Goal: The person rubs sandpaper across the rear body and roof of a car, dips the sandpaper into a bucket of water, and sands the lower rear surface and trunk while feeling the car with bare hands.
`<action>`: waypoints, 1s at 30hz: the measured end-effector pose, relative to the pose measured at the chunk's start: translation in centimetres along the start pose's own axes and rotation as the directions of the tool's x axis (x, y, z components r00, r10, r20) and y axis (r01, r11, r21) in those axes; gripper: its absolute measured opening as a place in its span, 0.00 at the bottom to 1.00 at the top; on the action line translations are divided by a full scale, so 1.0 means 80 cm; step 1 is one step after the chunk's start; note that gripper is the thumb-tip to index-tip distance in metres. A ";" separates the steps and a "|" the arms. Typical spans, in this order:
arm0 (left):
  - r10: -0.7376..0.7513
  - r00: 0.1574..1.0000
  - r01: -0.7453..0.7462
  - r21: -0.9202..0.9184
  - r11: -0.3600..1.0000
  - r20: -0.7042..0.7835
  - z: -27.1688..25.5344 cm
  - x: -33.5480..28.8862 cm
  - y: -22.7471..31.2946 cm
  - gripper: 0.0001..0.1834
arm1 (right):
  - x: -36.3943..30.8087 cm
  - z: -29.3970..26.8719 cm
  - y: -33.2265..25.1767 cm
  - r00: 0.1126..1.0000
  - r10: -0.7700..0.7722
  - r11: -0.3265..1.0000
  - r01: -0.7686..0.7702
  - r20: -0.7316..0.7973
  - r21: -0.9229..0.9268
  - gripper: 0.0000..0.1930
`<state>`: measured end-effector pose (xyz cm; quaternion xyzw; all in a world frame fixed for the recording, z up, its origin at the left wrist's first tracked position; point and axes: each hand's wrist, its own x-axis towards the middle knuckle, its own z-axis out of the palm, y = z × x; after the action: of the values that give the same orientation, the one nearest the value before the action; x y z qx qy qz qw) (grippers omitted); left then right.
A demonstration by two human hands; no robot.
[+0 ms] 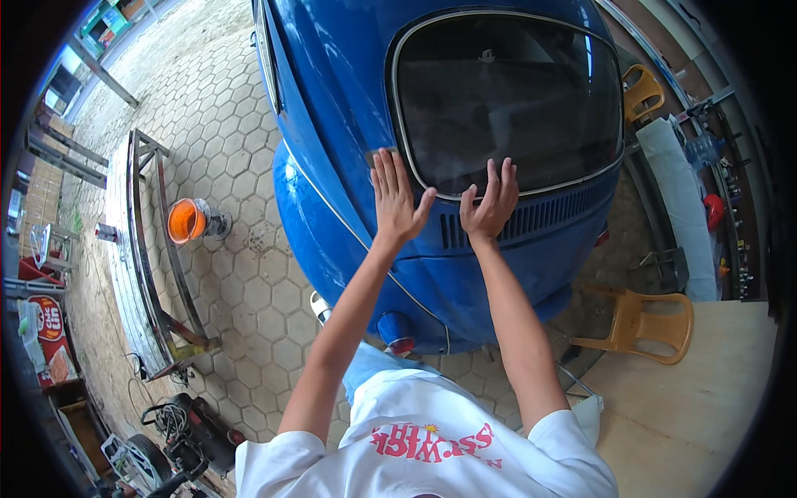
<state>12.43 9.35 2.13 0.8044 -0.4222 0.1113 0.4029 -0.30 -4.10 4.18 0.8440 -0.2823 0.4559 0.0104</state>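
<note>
The left hand [393, 197] mostly hides a greyish piece [369, 157]; the upper edge crops the blue car [332, 124].

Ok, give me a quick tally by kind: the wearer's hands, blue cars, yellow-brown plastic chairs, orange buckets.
Hands: 2 (left hand, right hand)
Blue car: 1
Yellow-brown plastic chairs: 2 (upper chair, lower chair, both on the right)
Orange bucket: 1
Total: 6
</note>
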 end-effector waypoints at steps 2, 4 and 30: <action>0.050 0.994 -0.045 0.060 0.997 -0.094 -0.027 0.063 -0.026 0.52 | -0.002 0.000 -0.001 1.000 0.012 1.000 -0.013 -0.014 -0.018 0.31; -0.004 0.982 0.015 0.057 0.998 -0.188 -0.064 0.138 -0.050 0.51 | 0.000 0.000 -0.003 1.000 0.003 1.000 -0.003 -0.013 -0.020 0.31; -0.264 0.947 0.302 0.222 0.927 -0.183 -0.097 0.178 -0.082 0.64 | -0.002 0.001 -0.008 0.999 -0.007 1.000 0.007 -0.036 0.014 0.30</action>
<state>27.53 8.83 10.93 0.8901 -0.2527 0.1637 0.3420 0.01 -3.52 4.17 0.8367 -0.2757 0.4731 0.0111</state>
